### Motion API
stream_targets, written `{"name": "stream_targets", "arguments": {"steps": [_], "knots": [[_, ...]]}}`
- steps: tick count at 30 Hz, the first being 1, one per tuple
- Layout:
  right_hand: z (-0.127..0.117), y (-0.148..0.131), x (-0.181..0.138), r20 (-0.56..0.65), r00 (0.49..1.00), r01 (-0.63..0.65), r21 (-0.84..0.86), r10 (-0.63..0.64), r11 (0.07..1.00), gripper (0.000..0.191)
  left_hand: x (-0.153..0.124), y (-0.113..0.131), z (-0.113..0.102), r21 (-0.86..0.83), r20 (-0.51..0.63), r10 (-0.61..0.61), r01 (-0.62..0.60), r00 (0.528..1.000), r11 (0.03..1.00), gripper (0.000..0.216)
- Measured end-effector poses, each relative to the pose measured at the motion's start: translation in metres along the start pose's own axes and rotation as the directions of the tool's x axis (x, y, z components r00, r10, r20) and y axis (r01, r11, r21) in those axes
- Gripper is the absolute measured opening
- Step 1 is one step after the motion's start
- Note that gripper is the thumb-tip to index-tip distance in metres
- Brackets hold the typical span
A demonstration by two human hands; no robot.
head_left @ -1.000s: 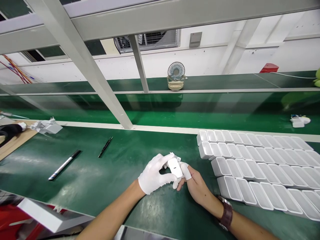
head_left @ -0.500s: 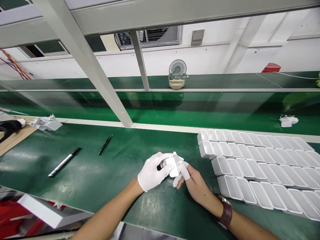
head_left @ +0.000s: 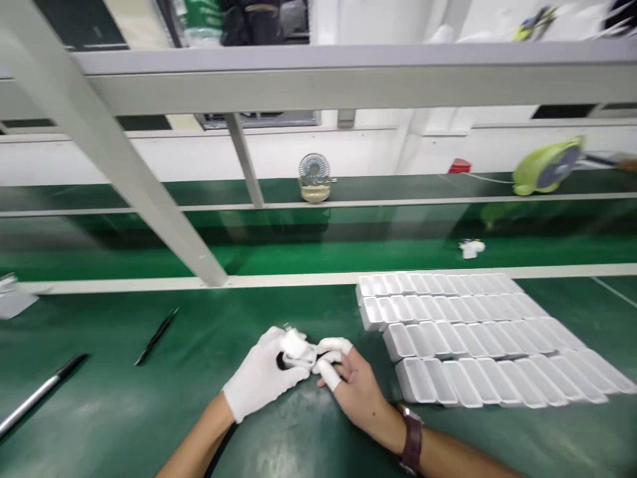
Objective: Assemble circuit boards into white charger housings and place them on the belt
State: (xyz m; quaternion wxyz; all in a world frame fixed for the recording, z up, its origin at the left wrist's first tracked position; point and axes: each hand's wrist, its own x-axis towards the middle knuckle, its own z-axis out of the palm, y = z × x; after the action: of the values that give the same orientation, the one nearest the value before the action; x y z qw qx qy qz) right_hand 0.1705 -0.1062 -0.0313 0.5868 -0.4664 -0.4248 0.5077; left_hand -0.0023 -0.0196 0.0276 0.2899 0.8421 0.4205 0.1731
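In my white-gloved left hand I hold a small white plastic part between thumb and fingers, over the green worktop. My right hand, wearing white finger cots, meets the part's right side; blur leaves me unable to tell whether it grips. Right: four rows of white open-topped boxes. Left: a slim black tool.

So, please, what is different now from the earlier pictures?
The white piece has been turned: its flat face no longer shows. The left hand still holds it; the right hand has drawn back to its edge. The camera swung right, so more of the green fan shows. The rows of white boxes, black tool and silver pen stayed put.
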Motion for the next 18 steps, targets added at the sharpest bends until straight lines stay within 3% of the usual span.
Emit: {"name": "stream_targets", "arguments": {"steps": [3, 7, 9, 12, 14, 15, 18], "knots": [[-0.001, -0.012, 0.0, 0.037, 0.984, 0.176, -0.182, -0.172, 0.967, 0.019, 0.007, -0.007, -0.001, -0.09, 0.022, -0.026, 0.028, 0.999, 0.996, 0.018], [-0.003, -0.024, -0.012, 0.296, 0.889, 0.452, -0.455, -0.348, 0.768, 0.024, 0.017, -0.005, -0.007, -0.166, -0.018, -0.138, 0.133, 0.99, 0.977, 0.023], [-0.003, -0.017, -0.019, 0.448, 0.805, 0.59, -0.542, -0.388, 0.599, 0.023, 0.025, -0.003, -0.011, -0.115, -0.08, -0.183, 0.173, 0.98, 0.978, 0.025], [0.0, 0.009, -0.022, 0.667, 0.591, 0.806, -0.512, -0.454, 0.296, 0.015, 0.045, -0.007, -0.018, -0.068, -0.194, -0.241, 0.232, 0.951, 0.97, 0.033], [0.004, 0.031, -0.019, 0.754, 0.471, 0.877, -0.455, -0.457, 0.154, 0.013, 0.064, -0.012, -0.022, -0.05, -0.272, -0.277, 0.274, 0.922, 0.96, 0.033], [0.007, 0.041, -0.017, 0.768, 0.44, 0.889, -0.444, -0.465, 0.109, 0.014, 0.075, -0.014, -0.025, -0.042, -0.304, -0.286, 0.287, 0.909, 0.957, 0.032], [0.015, 0.066, -0.012, 0.755, 0.422, 0.887, -0.458, -0.501, 0.057, 0.024, 0.111, -0.021, -0.033, -0.043, -0.35, -0.257, 0.259, 0.901, 0.965, 0.029]]}}
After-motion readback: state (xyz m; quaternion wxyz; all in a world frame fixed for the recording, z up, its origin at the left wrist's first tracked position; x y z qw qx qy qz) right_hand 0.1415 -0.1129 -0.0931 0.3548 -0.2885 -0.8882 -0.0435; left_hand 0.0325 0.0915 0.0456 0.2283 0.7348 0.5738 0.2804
